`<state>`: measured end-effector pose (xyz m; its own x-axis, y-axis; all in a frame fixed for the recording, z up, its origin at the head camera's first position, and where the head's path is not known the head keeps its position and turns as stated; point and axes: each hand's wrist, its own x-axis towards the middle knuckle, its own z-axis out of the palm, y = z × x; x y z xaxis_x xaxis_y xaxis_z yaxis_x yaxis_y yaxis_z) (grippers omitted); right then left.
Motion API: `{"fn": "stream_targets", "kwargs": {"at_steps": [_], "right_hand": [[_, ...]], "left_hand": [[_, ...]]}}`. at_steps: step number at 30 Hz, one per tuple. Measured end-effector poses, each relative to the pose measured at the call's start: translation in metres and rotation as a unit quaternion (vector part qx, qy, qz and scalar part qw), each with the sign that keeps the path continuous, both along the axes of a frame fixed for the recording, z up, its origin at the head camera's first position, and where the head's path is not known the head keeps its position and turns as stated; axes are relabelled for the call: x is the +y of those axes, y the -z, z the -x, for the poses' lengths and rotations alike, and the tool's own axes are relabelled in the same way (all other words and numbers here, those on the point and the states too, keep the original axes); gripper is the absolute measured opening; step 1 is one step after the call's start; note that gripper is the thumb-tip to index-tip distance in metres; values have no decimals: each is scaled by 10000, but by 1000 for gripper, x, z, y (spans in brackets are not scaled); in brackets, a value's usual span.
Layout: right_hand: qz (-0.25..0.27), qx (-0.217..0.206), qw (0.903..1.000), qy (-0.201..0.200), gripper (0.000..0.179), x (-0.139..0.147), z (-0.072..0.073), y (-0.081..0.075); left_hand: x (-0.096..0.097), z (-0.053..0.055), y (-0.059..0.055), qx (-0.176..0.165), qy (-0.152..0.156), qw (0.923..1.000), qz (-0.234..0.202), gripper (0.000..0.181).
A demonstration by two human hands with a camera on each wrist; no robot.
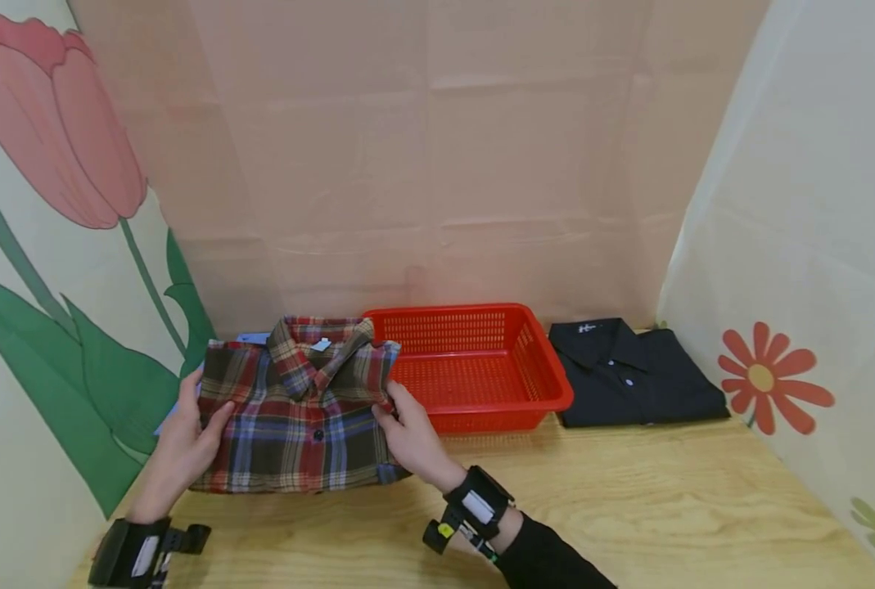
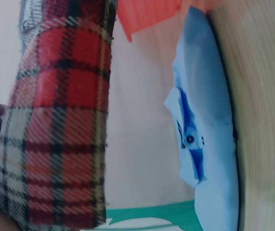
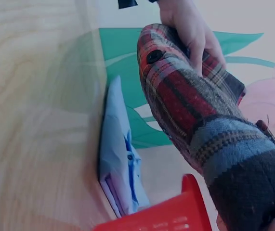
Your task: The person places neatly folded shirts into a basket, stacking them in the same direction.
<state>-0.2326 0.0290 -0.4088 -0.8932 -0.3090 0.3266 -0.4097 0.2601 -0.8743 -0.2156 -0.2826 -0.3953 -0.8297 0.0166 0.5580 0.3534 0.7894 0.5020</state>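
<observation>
A folded plaid shirt (image 1: 282,442) in red, brown and blue is held up by both hands, collar toward the back. My left hand (image 1: 190,433) grips its left side, thumb on top. On the opposite side my right hand (image 1: 415,433) pinches the edge near the shirt's middle height. Both wrist views show the plaid bundle (image 2: 65,106) raised above the table. Beneath and behind it a folded light blue shirt (image 2: 207,110) lies on the table, mostly hidden in the head view; its collar and a dark button show in the left wrist view.
A red plastic basket (image 1: 548,368) with perforated walls stands right behind the right hand. Farther right lies a folded black shirt (image 1: 636,384) on the wooden table (image 1: 629,499). Floral-printed sheeting (image 1: 798,245) and a plain backdrop (image 1: 437,164) enclose the table's sides and back.
</observation>
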Motion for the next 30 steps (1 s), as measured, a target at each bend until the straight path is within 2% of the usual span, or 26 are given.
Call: {"fn": "stream_targets", "kwargs": {"at_steps": [5,8,13,15,19,22,30], "right_hand": [[306,-191,9993,23,50,12,3,-2],[428,-235,9988,83,52,19,7,-4],[655,-225,9972,271,52,30,13,-10],[713,-178,9966,376,50,35,15,-12],[743,-192,9951,631,46,47,23,-14],[777,-230,9941,723,45,56,28,-16],[636,-270,9932,938,45,82,40,-22]], "left_hand": [[11,8,-2,358,107,9992,-106,77],[18,13,-2,639,148,9978,-97,78],[29,18,-5,720,188,9972,-86,77],[35,20,-6,653,250,9975,-73,69],[46,28,-6,810,491,9955,-75,40],[55,34,-7,870,612,9942,-145,26],[79,47,-10,300,741,9958,-444,28]]}}
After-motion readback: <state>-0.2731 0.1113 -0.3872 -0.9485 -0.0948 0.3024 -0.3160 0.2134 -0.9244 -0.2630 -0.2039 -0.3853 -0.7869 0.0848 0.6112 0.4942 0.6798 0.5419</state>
